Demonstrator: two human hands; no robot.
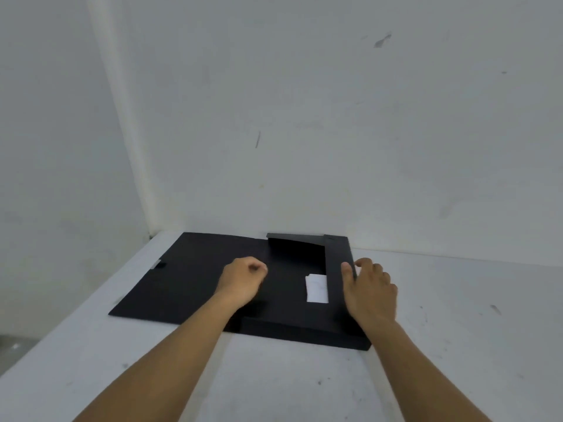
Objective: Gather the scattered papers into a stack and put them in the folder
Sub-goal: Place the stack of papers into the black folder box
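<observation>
A: What hems in the right hand (370, 289)?

B: Its thumb and fingers sit on the side flap (338, 278) of the folder (195, 281), with the raised back flap (297, 249) just beyond and the wall (335, 117) close behind that. To its right and nearer the person, bare table (457, 330) lies open.

A: And the left hand (242, 280)?

B: It sits curled over the flat folder. To its left the open cover lies low, so passage is free above it; the side wall (61, 132) stands well apart. Between the two hands a strip of paper (316, 288) shows.

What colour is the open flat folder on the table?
Black, matte; the head view shows the folder clearly.
</observation>
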